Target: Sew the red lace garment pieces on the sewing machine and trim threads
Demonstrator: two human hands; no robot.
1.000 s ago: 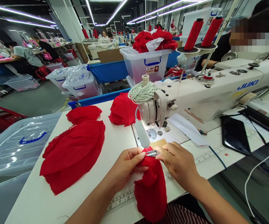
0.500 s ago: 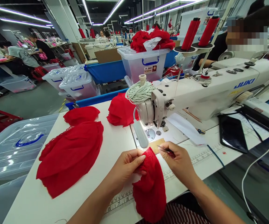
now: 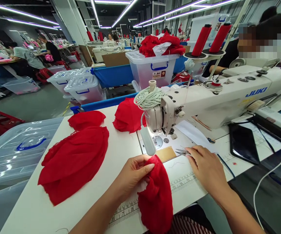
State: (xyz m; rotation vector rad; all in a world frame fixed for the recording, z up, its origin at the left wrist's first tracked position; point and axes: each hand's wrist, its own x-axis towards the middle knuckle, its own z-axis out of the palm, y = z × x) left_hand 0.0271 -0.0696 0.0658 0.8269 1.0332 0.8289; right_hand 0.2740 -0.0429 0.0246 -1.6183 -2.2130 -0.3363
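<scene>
My left hand [image 3: 134,174] pinches the top edge of a red fabric piece [image 3: 157,198], which hangs down over the table's front edge. To its right, my right hand [image 3: 205,165] is closed around small metal thread snips [image 3: 182,152], their points facing left, apart from the fabric. The sewing machine [image 3: 204,97] stands just beyond both hands, its lit needle area over a metal plate. A tan patch [image 3: 165,154] lies on the table in front of it. Two red fabric stacks [image 3: 74,162] rest at the left, and another red pile [image 3: 128,115] lies beside the machine head.
A black phone [image 3: 243,143] and a white paper [image 3: 194,133] lie at the right. A ruler strip [image 3: 183,182] runs along the table's front. Beyond the machine stands a clear plastic box [image 3: 152,66] topped with red fabric. A co-worker [image 3: 230,52] sits at the back right.
My right hand has moved right with the snips, away from the red fabric piece, and turned more palm-down. My left hand keeps its pinch in nearly the same place. The view has shifted slightly.
</scene>
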